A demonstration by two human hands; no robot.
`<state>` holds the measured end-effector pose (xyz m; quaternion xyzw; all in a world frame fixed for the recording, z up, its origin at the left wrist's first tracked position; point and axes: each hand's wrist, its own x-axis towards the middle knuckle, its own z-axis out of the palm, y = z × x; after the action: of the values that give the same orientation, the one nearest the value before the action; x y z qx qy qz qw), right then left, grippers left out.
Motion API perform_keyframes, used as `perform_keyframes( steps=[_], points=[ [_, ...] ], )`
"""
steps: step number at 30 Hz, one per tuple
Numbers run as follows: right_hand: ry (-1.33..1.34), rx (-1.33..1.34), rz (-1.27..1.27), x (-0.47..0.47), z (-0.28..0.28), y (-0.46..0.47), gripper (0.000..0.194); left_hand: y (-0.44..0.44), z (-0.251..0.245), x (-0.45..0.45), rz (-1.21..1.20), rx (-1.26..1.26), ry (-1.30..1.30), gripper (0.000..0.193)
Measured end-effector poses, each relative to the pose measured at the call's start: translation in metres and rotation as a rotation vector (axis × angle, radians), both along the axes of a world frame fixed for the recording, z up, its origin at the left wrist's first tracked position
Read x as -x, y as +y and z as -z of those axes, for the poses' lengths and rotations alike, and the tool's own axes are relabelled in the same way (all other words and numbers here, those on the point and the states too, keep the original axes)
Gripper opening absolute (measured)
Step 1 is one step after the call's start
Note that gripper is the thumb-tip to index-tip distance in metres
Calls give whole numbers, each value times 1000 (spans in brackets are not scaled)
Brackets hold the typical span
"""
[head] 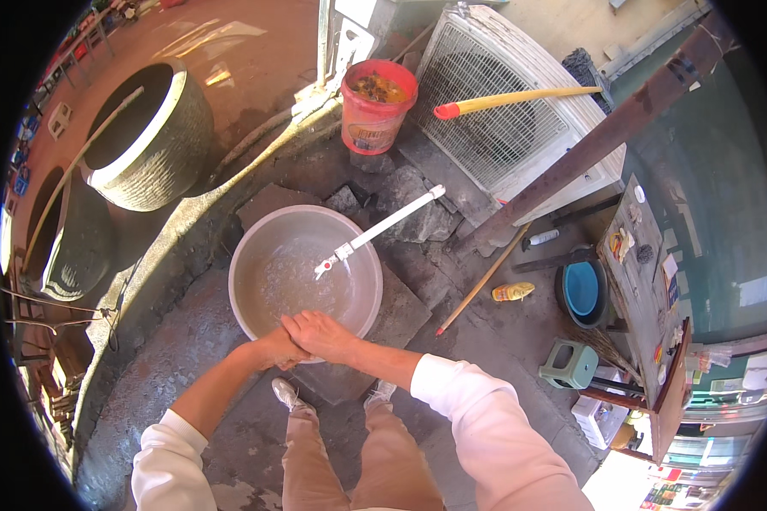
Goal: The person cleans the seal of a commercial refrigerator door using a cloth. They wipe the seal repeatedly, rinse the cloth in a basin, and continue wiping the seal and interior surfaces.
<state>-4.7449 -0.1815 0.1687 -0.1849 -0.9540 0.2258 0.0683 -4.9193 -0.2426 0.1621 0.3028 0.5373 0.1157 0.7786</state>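
Note:
My left hand point(273, 348) and my right hand point(325, 336) are pressed together over the near rim of a round plastic basin point(241, 281). The right lies across the left and covers some of its fingers. I cannot tell whether anything small is between them. Above the basin, a white plastic pipe point(393, 217) ends in a tap point(327, 263) with a red spot on it. Rippled, bubbly water point(287, 271) shows inside the basin. Below my hands are my two shoes, on either side of the basin's near edge.
Behind the basin stand a red bucket point(374, 131) of murky contents and an air-conditioner outdoor unit point(486, 102). A rusty metal pole point(588, 153) slants across the right. A large earthen vat point(153, 160) stands left; a green plastic stool point(565, 364) and wooden table point(636, 268) stand right.

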Motion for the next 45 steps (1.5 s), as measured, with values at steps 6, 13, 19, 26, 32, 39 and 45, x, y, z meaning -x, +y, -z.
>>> perform_keyframes(
  steps=[6,13,19,26,32,39,45],
  points=[
    [-280,152,122,13,43,-2,22,1,59,-7,273,-674,605,46],
    [-211,524,221,14,72,9,25,11,66,-4,321,-591,730,33],
    [-206,815,303,21,107,11,31,16,59,6,426,-644,735,33],
    [-176,1224,405,28,104,8,33,22,54,16,576,-743,756,37],
    [-340,1747,505,29,90,21,24,26,48,25,642,-814,713,34],
    [-262,2094,347,11,133,34,63,19,84,39,543,-779,804,32],
    [-571,457,1120,-70,258,33,108,-72,202,124,-388,-251,932,47]
  ],
)
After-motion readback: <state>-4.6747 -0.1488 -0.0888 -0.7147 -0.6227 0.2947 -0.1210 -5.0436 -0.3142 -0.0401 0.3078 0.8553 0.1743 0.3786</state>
